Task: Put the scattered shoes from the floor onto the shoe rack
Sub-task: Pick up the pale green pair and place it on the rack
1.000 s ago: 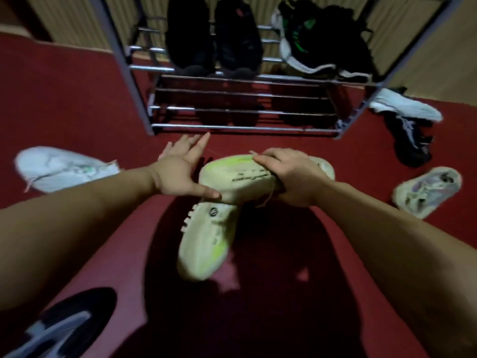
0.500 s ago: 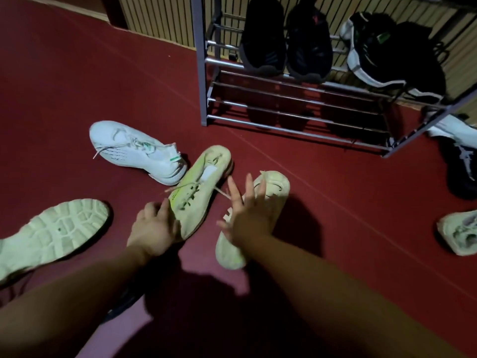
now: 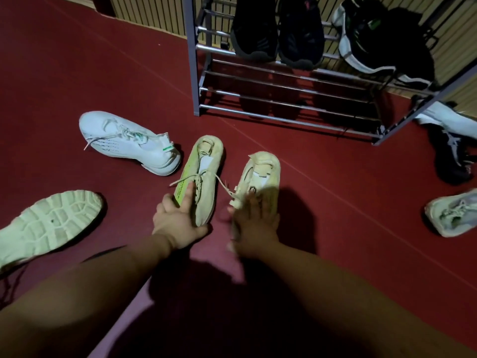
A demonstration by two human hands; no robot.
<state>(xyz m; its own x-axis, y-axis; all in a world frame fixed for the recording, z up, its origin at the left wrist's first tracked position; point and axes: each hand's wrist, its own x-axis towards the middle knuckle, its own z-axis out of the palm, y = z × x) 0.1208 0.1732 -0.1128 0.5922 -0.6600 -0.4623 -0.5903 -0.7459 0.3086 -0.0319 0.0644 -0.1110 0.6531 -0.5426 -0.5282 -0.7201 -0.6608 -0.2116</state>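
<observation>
Left grip (image 3: 178, 223) is clamped on the toe end of the green shoe (image 3: 200, 177), thumb one side, fingers up the other. Right grip (image 3: 254, 226) lies over the toe half of the cream shoe (image 3: 262, 177), fingers seemingly spread, but it's smeared by blur so I can't tell if it has actually closed on it. Both shoes sit on the floor (image 3: 322, 202), heels pointing away from the grips toward the rack (image 3: 284, 104) beyond them. Risks: a toe-only hold leaves the heel hanging, so the green shoe could swing and slip out on the lift. Loose laces (image 3: 224, 184) trail btw the two shoes just ahead of the grips (possibly crossed, hard to say), and a snag would drag one shoe along w/ the other. The rack is bars only, so a shoe set down crooked could tip through. Hard to read: the right fingers, and most detail in the dim light. A sole-up shoe (image 3: 51, 223) out past the left grip is cut off by the frame edge, and a pale shoe (image 3: 454, 213) well out from the right grip is cropped too.
</observation>
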